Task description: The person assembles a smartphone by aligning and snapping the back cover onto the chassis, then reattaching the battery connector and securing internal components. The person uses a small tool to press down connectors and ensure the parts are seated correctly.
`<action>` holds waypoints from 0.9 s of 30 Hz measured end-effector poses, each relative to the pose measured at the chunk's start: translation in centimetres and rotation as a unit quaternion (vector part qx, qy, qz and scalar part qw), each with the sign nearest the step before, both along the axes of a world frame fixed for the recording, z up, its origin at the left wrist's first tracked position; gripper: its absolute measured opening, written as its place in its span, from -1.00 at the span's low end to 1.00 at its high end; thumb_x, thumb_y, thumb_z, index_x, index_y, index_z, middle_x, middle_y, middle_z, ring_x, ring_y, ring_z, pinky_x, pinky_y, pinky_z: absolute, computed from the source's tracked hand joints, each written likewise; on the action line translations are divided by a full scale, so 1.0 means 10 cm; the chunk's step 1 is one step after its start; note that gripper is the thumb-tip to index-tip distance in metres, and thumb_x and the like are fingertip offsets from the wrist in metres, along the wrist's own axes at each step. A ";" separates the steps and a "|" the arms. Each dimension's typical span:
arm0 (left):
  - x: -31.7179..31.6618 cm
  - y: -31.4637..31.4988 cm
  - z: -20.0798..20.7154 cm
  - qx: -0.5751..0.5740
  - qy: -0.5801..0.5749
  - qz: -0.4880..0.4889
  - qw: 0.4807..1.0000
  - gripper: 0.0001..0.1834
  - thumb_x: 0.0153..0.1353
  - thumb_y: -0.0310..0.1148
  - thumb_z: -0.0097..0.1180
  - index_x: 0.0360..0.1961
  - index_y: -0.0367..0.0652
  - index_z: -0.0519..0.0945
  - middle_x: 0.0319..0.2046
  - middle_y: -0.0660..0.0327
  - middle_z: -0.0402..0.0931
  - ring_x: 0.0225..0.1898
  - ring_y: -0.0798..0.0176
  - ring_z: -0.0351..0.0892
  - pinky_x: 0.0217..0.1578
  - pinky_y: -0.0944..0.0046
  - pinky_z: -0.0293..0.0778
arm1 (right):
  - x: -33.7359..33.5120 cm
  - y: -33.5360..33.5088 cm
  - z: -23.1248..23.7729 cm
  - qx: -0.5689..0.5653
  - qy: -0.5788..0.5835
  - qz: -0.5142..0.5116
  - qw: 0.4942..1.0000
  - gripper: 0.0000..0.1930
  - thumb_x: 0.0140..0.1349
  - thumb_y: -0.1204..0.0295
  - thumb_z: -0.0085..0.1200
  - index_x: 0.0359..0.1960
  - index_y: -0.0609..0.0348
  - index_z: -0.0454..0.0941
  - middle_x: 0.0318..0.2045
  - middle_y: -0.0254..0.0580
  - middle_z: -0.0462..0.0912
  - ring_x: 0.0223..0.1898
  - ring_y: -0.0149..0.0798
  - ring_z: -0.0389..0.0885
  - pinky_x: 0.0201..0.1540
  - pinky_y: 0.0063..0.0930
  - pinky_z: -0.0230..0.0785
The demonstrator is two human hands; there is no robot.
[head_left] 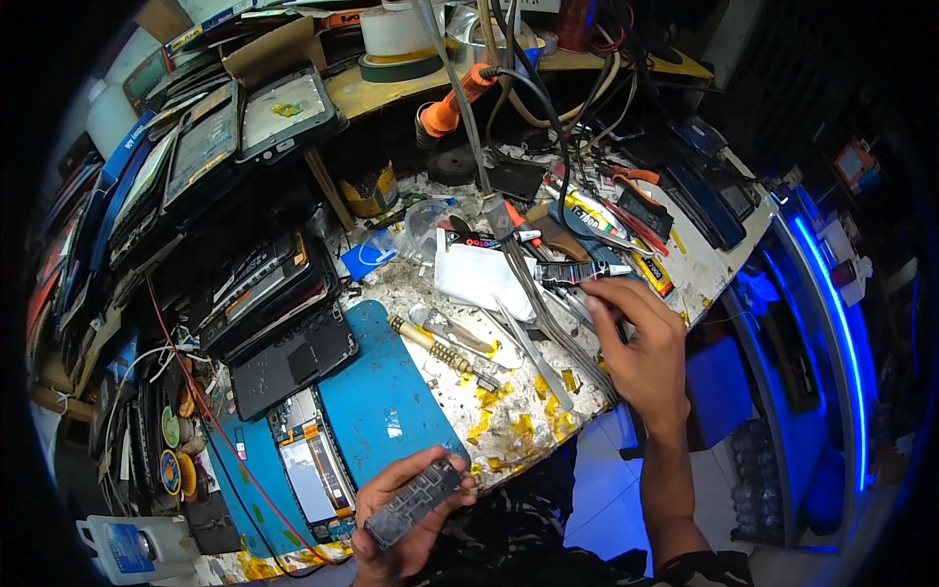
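In my left hand (406, 514) near the lower edge is a dark grey plastic phone part (416, 501), an oblong piece with moulded ridges, fingers wrapped round its sides. My right hand (646, 357) reaches over the right part of the bench, thumb and fingertips drawn together beside a black glue tube (572, 273) with a pale tip. Whatever lies between those fingertips is too small to make out. Left of them are a white pouch (481, 279) and metal tweezers (536, 352). An opened phone (315, 470) with its battery showing lies on a blue mat (377, 391).
A brass-coloured knurled tool (430, 344) lies beside the mat. Stacked phone parts (269, 293) crowd the left. Cables (533, 284) run down across the bench past more glue tubes (592, 217). An orange lamp (455, 103) hangs at the back; a white bottle (137, 548) stands lower left.
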State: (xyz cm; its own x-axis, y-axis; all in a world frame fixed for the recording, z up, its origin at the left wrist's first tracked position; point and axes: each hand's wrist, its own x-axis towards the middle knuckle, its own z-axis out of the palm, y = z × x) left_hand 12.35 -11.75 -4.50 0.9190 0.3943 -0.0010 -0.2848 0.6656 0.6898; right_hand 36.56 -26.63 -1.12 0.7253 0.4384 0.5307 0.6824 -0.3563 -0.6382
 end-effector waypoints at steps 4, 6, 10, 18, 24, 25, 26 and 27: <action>0.00 0.00 -0.02 -0.082 -0.014 -0.010 0.997 0.10 0.14 0.42 -0.03 0.29 -0.49 0.22 0.08 -0.21 0.27 0.05 -0.11 0.33 0.05 -0.01 0.42 | 0.11 0.17 0.07 -0.104 -0.077 0.003 0.992 -0.80 0.13 0.51 0.22 -0.19 0.26 0.64 -0.22 -0.08 0.65 -0.14 -0.06 0.57 -0.04 -0.28 0.41; 0.00 0.00 -0.03 -0.089 -0.026 -0.008 0.996 0.10 0.16 0.44 -0.10 0.30 -0.48 0.21 0.09 -0.19 0.26 0.05 -0.07 0.30 0.04 0.01 0.38 | 0.10 0.22 0.09 -0.141 -0.097 0.000 0.985 -0.80 0.12 0.50 0.23 -0.21 0.26 0.64 -0.25 -0.10 0.64 -0.14 -0.07 0.56 -0.05 -0.27 0.40; -0.02 0.01 -0.02 -0.096 -0.015 0.001 0.995 0.10 0.17 0.45 -0.13 0.31 -0.47 0.21 0.08 -0.17 0.27 0.03 -0.02 0.30 0.00 0.04 0.37 | 0.09 0.26 0.13 -0.205 -0.104 0.012 0.973 -0.85 0.14 0.48 0.19 -0.26 0.26 0.62 -0.26 -0.12 0.61 -0.15 -0.07 0.53 -0.11 -0.23 0.43; 0.06 0.03 0.07 -0.203 0.000 0.007 0.979 0.08 0.23 0.42 -0.21 0.31 -0.50 0.16 0.09 -0.19 0.28 0.03 0.00 0.31 -0.01 0.07 0.39 | 0.29 0.38 0.16 -0.202 -0.085 0.052 0.974 -0.85 0.12 0.51 0.16 -0.28 0.32 0.61 -0.33 0.02 0.61 -0.20 0.06 0.58 -0.10 -0.14 0.41; 0.08 0.08 0.17 -0.128 0.072 -0.041 0.988 0.12 0.21 0.43 -0.21 0.33 -0.53 0.09 0.11 -0.21 0.27 0.04 0.01 0.33 0.01 0.09 0.37 | 0.32 0.56 0.16 -0.242 -0.028 0.147 0.959 -0.76 0.09 0.44 0.25 -0.24 0.33 0.61 -0.31 0.06 0.64 -0.29 0.01 0.62 -0.23 -0.21 0.44; 0.09 0.09 0.17 -0.131 0.071 -0.053 0.987 0.12 0.21 0.44 -0.21 0.33 -0.53 0.09 0.11 -0.21 0.27 0.04 0.01 0.33 0.01 0.10 0.37 | 0.32 0.57 0.17 -0.248 -0.023 0.146 0.958 -0.75 0.09 0.42 0.25 -0.23 0.32 0.62 -0.34 0.05 0.64 -0.32 0.00 0.62 -0.25 -0.22 0.43; 0.09 0.09 0.18 -0.099 0.083 -0.059 0.990 0.15 0.19 0.47 -0.21 0.33 -0.53 0.09 0.12 -0.21 0.27 0.05 0.02 0.33 0.03 0.10 0.35 | 0.31 0.58 0.18 -0.252 -0.014 0.142 0.957 -0.75 0.10 0.41 0.25 -0.22 0.30 0.62 -0.36 0.04 0.64 -0.35 -0.02 0.61 -0.26 -0.23 0.42; 0.09 0.10 0.19 -0.097 0.084 -0.062 0.990 0.16 0.18 0.47 -0.23 0.34 -0.53 0.08 0.12 -0.21 0.27 0.05 0.03 0.33 0.03 0.10 0.35 | 0.30 0.59 0.19 -0.257 -0.005 0.136 0.957 -0.75 0.11 0.40 0.25 -0.22 0.29 0.62 -0.38 0.03 0.64 -0.39 -0.04 0.60 -0.28 -0.23 0.42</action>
State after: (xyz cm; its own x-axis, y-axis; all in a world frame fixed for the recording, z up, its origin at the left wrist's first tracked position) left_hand 13.27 -10.75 -2.61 0.9411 0.2550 -0.2220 -0.0848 0.8135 0.5753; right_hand 39.60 -20.71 0.73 0.5433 0.8151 0.2010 0.7997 -0.4295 -0.4196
